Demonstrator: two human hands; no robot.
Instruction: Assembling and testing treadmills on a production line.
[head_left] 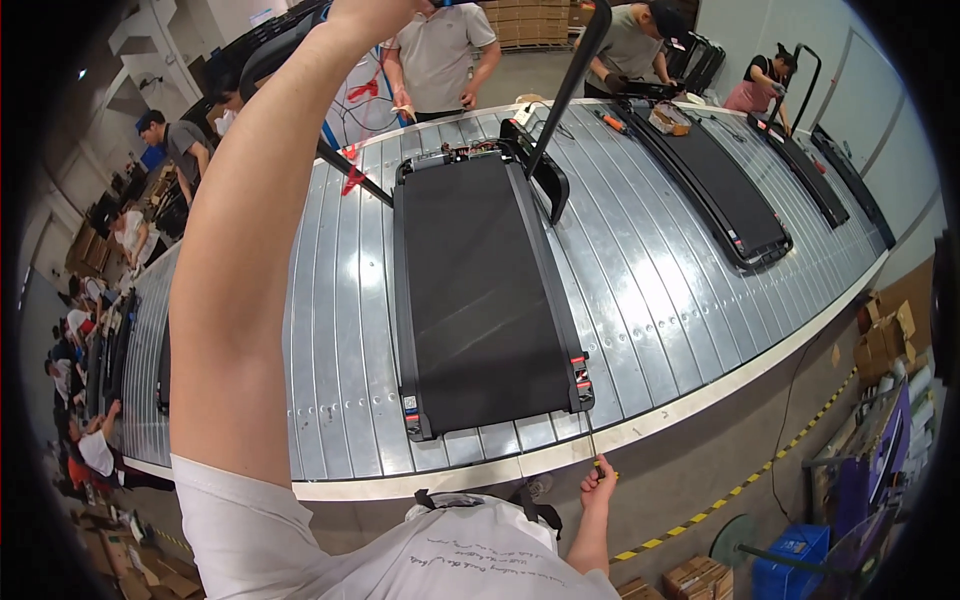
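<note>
Your right hand [598, 478], fingers pinched on a thin rod, hangs below the surface's [650, 290] near edge, nearer the treadmill [480, 290], lying lengthwise away; left-hand grip unseen.

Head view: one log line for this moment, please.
left hand: raised, at frame top, grip unseen | right hand: low, pinching thin yellow-tipped tool | black flat treadmill: lying on ribbed metal conveyor

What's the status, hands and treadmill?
Left hand raised to the treadmill handlebar, grip out of frame. Right hand pinching a thin rod at conveyor edge. Nothing blocking.
</note>
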